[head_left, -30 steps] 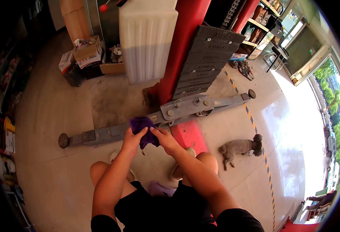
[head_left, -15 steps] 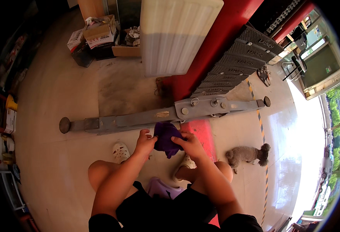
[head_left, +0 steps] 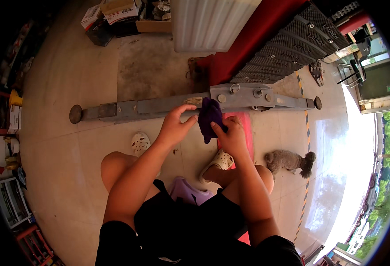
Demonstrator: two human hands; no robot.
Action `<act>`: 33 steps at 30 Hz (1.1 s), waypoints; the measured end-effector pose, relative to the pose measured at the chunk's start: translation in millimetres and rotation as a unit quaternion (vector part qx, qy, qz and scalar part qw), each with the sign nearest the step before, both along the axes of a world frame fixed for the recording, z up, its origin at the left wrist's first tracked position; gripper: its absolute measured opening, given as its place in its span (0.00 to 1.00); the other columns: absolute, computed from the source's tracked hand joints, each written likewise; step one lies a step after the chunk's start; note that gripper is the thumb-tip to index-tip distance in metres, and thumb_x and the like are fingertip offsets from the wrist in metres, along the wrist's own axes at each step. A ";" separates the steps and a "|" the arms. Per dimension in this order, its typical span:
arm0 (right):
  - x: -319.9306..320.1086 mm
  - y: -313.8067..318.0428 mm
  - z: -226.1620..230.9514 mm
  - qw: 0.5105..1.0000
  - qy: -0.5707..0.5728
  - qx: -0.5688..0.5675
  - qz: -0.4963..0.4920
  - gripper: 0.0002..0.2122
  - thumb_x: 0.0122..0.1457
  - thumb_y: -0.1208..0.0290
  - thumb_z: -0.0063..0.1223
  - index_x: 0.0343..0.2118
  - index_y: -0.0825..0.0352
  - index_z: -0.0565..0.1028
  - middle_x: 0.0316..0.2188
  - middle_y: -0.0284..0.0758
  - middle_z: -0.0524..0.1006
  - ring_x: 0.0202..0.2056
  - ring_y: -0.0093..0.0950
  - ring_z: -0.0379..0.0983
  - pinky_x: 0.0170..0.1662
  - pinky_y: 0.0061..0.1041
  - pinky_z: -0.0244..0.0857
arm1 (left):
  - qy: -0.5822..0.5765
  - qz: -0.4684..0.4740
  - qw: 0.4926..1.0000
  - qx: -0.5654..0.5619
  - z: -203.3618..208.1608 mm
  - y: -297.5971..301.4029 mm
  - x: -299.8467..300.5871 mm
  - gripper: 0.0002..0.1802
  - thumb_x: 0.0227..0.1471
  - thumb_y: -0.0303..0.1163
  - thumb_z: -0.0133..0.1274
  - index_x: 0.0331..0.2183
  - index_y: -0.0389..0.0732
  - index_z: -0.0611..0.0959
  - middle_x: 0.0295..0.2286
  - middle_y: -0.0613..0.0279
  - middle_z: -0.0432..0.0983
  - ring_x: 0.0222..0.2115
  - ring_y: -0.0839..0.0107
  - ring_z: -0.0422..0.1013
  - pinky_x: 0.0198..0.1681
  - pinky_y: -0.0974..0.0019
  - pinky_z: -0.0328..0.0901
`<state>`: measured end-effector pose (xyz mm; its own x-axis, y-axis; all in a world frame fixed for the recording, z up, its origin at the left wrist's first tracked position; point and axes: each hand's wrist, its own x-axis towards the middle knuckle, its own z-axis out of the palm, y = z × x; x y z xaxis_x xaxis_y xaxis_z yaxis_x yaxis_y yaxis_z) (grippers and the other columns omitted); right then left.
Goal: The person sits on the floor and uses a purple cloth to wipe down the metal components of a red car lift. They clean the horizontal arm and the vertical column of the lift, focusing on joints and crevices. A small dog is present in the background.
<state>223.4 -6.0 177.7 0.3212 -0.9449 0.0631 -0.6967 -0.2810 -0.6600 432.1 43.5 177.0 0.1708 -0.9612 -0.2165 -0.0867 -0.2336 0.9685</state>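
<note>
1. While I sit leaning forward, a long grey steel arm [head_left: 159, 105] lies crosswise ahead of me, its round pad [head_left: 76, 114] at the far left.
2. Next along, cardboard boxes [head_left: 119, 11] beyond the arm; nearer, my left shoe [head_left: 140, 143], pale and full of holes.
3. Left hand [head_left: 173, 127]: thumb and fingers spread, gripping nothing that I can make out. Tips sit just beside the cloth's left edge; contact or a thin gap, cannot tell.
4. Between my knees, part of a light purple stool [head_left: 188, 191].
5. Dark purple cloth [head_left: 210, 120]: held up between my hands, its upper part overlapping the steel arm in view. Bunched and creased, lower end hanging in a point. I judge it light, soft and limp, hard to break, not slippery. It should fold wherever unsupported, so best held by two opposite edges; a single pinch leaves the rest drooping.
6. Right hand [head_left: 232, 136]: pinching the cloth at its right side, thumb across the near face, other fingers mostly hidden. This grip alone clearly bears it.
7. Right of that, a red strip [head_left: 244, 133] on the ground, then a curly grey dog [head_left: 288, 162] lying near a striped floor line [head_left: 308, 133].
</note>
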 end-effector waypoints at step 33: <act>18.6 4.6 16.2 0.924 -0.236 0.299 0.028 0.25 0.57 0.75 0.61 0.57 0.73 0.68 0.51 0.41 0.74 0.51 0.33 0.73 0.53 0.31 0.67 | 0.236 -0.029 0.967 0.090 13.3 24.4 -2.5 0.29 0.54 0.33 0.62 0.55 0.34 0.73 0.46 0.55 0.77 0.46 0.68 0.74 0.49 0.64 0.69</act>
